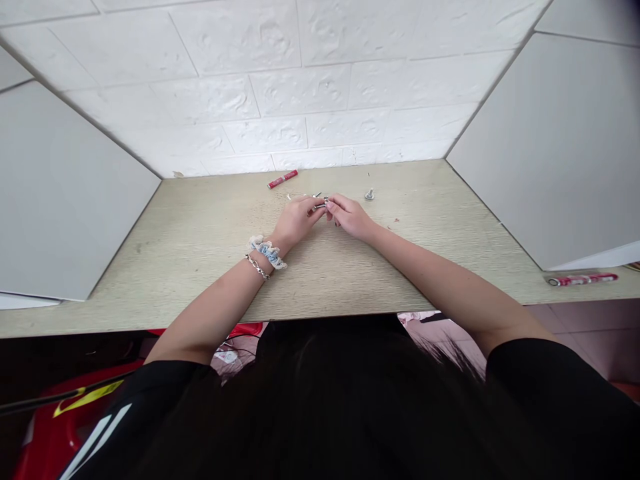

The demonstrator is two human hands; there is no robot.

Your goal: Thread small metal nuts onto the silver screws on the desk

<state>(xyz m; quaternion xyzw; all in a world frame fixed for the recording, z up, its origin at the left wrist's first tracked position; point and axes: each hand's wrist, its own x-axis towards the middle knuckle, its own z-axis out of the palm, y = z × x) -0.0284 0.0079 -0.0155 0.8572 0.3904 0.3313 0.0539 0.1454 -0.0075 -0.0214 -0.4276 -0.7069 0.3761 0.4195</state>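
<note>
Both of my hands meet over the middle of the pale wooden table [330, 280]. Between their fingertips is a small dark and silvery metal piece [320, 206], partly covered by the fingers. My left hand [296, 219], with a blue and white scrunchie [269, 252] and a chain bracelet [257, 267] at the wrist, pinches the piece from the left. From the right, my right hand [349, 215] grips its other end with closed fingers. A small metal part with a round base [369, 195] stands just right of my right hand.
A red tube [283, 179] lies behind my left hand, near the white brick-patterned wall [280, 93]. Another red tube [584, 280] rests at the right front edge. Grey panels [65, 200] [545, 153] flank the table. Small crumbs are scattered near my left hand.
</note>
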